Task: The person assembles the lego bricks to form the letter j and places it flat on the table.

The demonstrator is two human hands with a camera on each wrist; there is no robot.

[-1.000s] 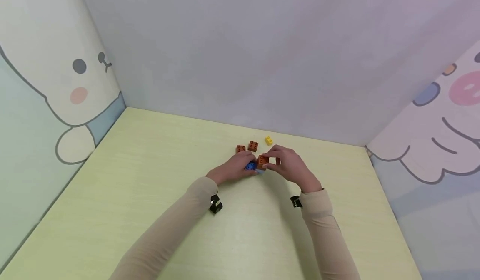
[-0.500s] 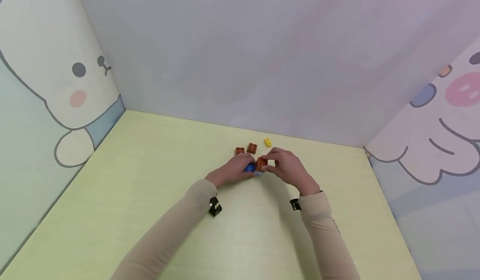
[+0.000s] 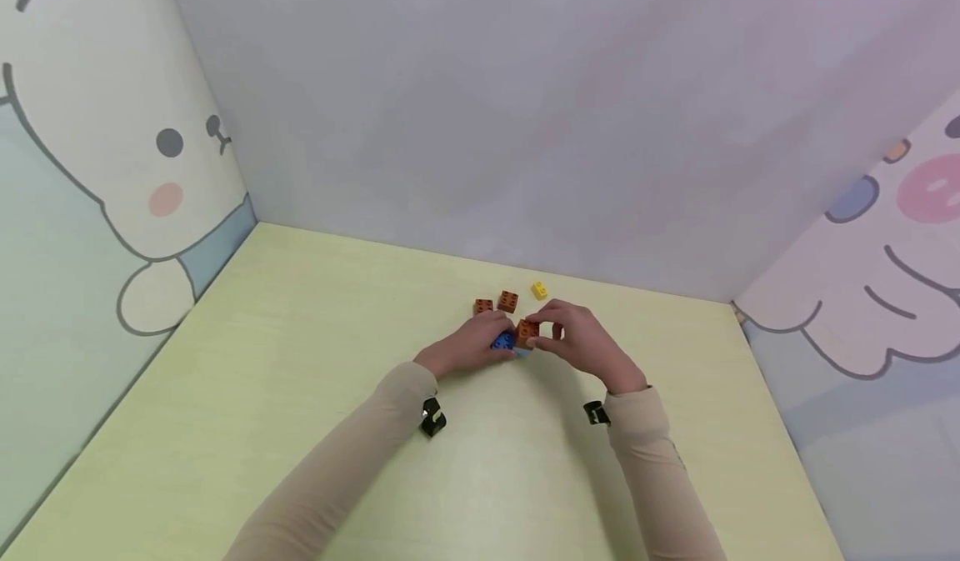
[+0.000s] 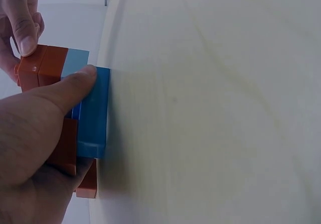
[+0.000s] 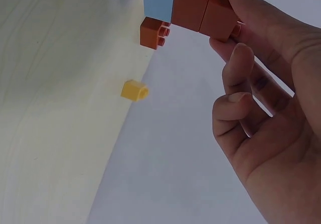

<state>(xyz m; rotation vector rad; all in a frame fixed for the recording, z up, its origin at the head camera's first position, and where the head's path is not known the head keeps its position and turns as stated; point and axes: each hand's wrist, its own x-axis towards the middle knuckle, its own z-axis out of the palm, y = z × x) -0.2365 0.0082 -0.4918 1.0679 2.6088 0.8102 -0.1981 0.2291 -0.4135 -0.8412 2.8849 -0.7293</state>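
My left hand [image 3: 467,346] grips a blue toy building brick [image 4: 94,121] on the table, with the thumb along its side. A light blue brick [image 4: 76,61] sits on one end of it, topped by two stacked reddish-brown bricks [image 5: 194,5]. The thumb and fingers of my right hand [image 3: 587,346] pinch the uppermost brown brick [image 3: 527,333]. In the left wrist view another brown brick [image 4: 64,148] rises from the blue brick's other end, partly hidden by my left hand. Whether the top two brown bricks are fully pressed together cannot be told.
Beyond the hands, a loose brown brick [image 3: 508,301] and a small yellow brick [image 3: 539,290] lie on the pale yellow table [image 3: 337,294]. A grey back wall [image 3: 480,127] and printed side walls enclose the table.
The head view has shifted slightly. Both hands keep their hold on the bricks, with no other clear change.
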